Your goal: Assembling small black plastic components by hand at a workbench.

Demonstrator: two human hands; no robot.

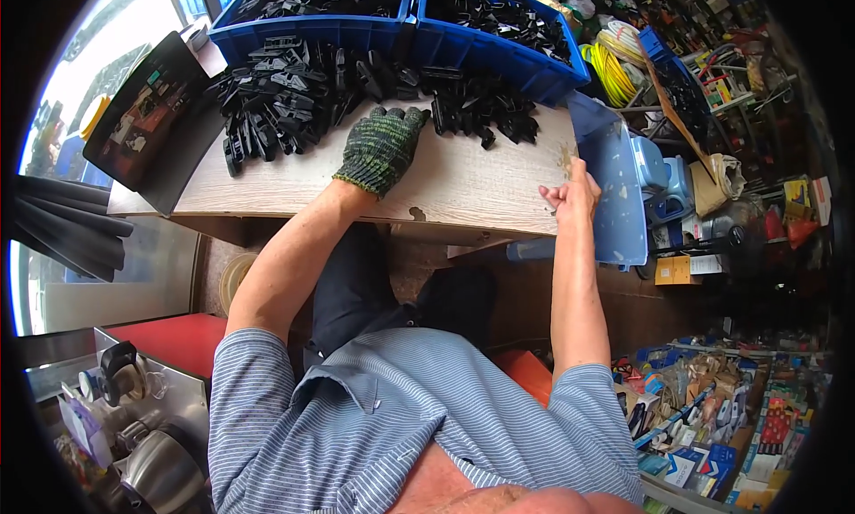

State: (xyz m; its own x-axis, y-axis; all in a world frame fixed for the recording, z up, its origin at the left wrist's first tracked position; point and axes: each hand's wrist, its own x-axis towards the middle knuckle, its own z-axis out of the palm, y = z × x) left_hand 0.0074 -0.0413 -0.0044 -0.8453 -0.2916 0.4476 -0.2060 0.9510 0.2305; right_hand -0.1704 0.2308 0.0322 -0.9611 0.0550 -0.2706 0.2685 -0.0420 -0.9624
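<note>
My left hand (381,147), in a green-and-black knitted glove, rests at the near edge of a heap of black plastic clip-like parts (283,95). Its fingers curl down and away, so whatever lies under them is hidden. Black pieces touch or almost touch the glove's fingertips. Off to the right, my bare right hand (574,195) is at the table's right edge, beside a pale blue plastic bin (619,180). One digit points away from me while others bend to the left, apart from it; nothing shows between them. A second heap of black parts (481,104) lies between my hands, farther back.
Two blue crates (312,35) filled with black parts stand along the back of the wooden table (472,180). A tablet-like screen (142,122) leans at the left. Coiled yellow hose (610,76) and crowded shelves fill the right side. Metal kitchenware (160,469) sits lower left.
</note>
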